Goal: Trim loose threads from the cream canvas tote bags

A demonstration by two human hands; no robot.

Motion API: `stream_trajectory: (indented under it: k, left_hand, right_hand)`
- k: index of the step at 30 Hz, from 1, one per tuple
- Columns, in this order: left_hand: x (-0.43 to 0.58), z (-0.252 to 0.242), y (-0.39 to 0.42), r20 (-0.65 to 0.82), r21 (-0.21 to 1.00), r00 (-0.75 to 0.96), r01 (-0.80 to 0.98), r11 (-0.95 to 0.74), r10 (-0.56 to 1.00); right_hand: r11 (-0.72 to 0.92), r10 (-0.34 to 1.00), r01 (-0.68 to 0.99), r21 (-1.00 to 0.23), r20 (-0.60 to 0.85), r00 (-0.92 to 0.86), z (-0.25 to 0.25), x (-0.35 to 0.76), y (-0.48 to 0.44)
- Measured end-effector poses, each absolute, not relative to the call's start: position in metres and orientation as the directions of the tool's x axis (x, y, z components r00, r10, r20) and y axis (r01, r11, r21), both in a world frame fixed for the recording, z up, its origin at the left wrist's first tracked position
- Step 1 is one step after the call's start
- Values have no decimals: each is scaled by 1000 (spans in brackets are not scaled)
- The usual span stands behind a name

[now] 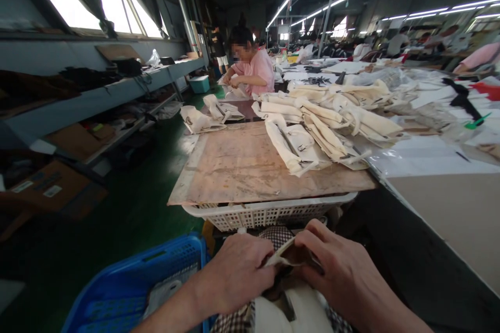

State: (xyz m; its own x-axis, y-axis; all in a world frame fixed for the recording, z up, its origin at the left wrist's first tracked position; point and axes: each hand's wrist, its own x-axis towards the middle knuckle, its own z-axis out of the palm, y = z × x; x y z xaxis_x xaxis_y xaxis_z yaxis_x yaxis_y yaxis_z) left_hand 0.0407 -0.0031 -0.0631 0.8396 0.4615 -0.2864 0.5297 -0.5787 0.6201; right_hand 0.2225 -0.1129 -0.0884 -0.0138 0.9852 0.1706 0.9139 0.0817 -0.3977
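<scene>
Low in the view, my left hand (234, 270) and my right hand (338, 265) both pinch a cream fabric piece (282, 255) over my lap. Each hand's fingers are curled closed on its edge. More of the cream fabric (300, 312) lies below, between my wrists, on checked cloth. Ahead, a worn brown board (242, 166) rests on a white plastic basket (265, 213). A heap of cream fabric pieces (324, 119) sits on the board's right side.
A blue plastic crate (136, 286) stands at my left. A person in a pink top (253, 70) works further along the table. Grey shelves (78, 99) with boxes line the left wall. A long table (449, 197) runs along the right, with other workers beyond.
</scene>
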Motion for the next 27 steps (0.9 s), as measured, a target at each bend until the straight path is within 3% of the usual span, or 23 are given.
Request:
stream_trajectory:
  k: [3, 8, 11, 15, 19, 23, 27]
  left_hand:
    - [34, -62, 0, -297, 567, 815, 569, -595, 497]
    - [23, -59, 5, -330, 708, 800, 561, -429, 501]
    - [17, -58, 8, -373, 762, 781, 566, -314, 501]
    - [8, -63, 9, -408, 826, 758, 544, -149, 508]
    - [0, -72, 8, -465, 864, 733, 497, 76, 496]
    - [-6, -79, 7, -444, 863, 709, 502, 50, 548]
    - [-10, -80, 8, -403, 844, 707, 532, -62, 582]
  right_hand:
    - [143, 971, 919, -367, 230, -59, -88, 225, -108]
    - [273, 927, 890, -366, 347, -141, -87, 232, -93]
    - [306, 925, 802, -512, 359, -124, -93, 233, -85]
    - [209, 972, 609, -765, 229, -45, -107, 229, -82]
    - [221, 954, 638, -738, 299, 15, -111, 224, -83]
    - [287, 934, 675, -679, 356, -40, -104, 224, -81]
    - [290, 944, 610, -738, 326, -55, -103, 223, -81]
